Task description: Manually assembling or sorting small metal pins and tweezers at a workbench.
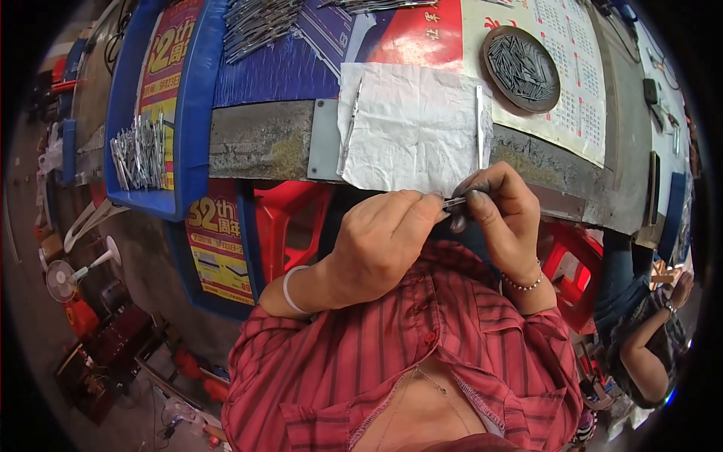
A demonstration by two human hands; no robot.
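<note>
Both of my hands meet at the table's near edge, just in front of a crumpled white sheet (pixel 414 128). My left hand (pixel 380 241) is closed, its fingertips pinching one end of a small, slim metal piece (pixel 454 203). Thumb and fingers of my right hand (pixel 506 215) grip the other end, and these fingertips look darkened. Most of the piece is hidden by my fingers, so its exact kind cannot be made out. On the sheet lie a thin silvery metal piece (pixel 352 120) at the left and a narrow, pale metal strip (pixel 480 126) at the right.
A round brown dish (pixel 488 71) at the far right holds many small dark metal pins. Slim metal pieces (pixel 260 26) are heaped at the far left. A blue tray (pixel 194 105) on the left carries more. A person's arm (pixel 644 354) shows at the right.
</note>
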